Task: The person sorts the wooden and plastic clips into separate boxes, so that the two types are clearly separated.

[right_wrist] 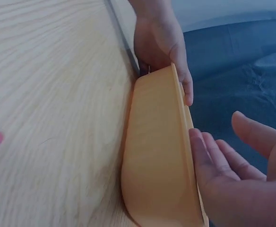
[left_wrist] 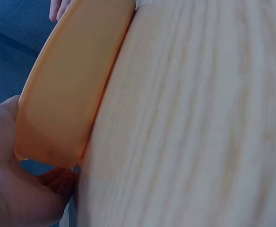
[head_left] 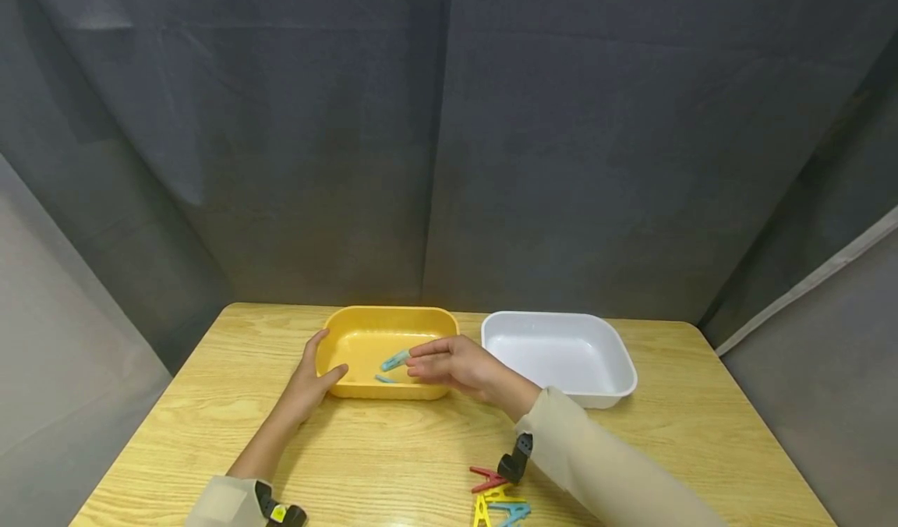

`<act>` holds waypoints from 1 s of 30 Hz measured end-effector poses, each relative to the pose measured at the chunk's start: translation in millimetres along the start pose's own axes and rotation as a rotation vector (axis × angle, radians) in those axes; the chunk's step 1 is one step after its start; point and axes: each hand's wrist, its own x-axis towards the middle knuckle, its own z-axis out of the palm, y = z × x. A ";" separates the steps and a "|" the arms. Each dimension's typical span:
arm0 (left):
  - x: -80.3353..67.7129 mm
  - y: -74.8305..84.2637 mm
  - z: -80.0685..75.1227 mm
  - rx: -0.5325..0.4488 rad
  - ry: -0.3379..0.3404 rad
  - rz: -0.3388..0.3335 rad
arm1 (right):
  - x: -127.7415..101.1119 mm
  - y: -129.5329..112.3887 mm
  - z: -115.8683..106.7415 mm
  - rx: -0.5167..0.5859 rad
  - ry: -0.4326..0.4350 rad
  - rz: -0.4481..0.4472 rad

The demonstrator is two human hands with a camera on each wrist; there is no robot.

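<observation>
Tabletop: clothespin (head_left: 395, 360) beside right hand (head_left: 452, 366)

A light wooden worktop (head_left: 393, 449) fills the bottom of the frame. Dark grey cloth (head_left: 449, 137) hangs behind it like a wall, with paler grey cloth (head_left: 63, 340) at the left side.

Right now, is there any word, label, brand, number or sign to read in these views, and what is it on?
None: no readable text in any view.
Yellow tub, white tub, clothes pegs and table: no lettering visible.
Small yellow patch on the left wrist device: too small to tell whether it carries any text.
</observation>
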 end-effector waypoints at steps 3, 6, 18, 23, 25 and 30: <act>1.2 -0.5 0.1 -0.004 0.003 -0.008 | -6.4 2.3 -1.6 -0.042 -0.014 -0.036; 2.5 -0.9 0.1 -0.007 0.002 -0.013 | -12.4 4.5 -4.2 -0.067 -0.027 -0.075; 4.9 -1.8 1.1 -0.009 0.011 -0.004 | -36.1 21.2 -18.4 -0.160 -0.059 -0.131; 5.2 -1.6 0.8 -0.004 0.016 -0.003 | -46.0 30.6 -24.1 -0.184 -0.087 -0.130; 5.2 -1.2 0.8 -0.008 0.014 -0.004 | -50.2 34.1 -26.4 -0.198 -0.094 -0.132; 5.3 -0.6 1.3 -0.021 0.014 -0.002 | -61.2 43.9 -32.0 -0.237 -0.119 -0.138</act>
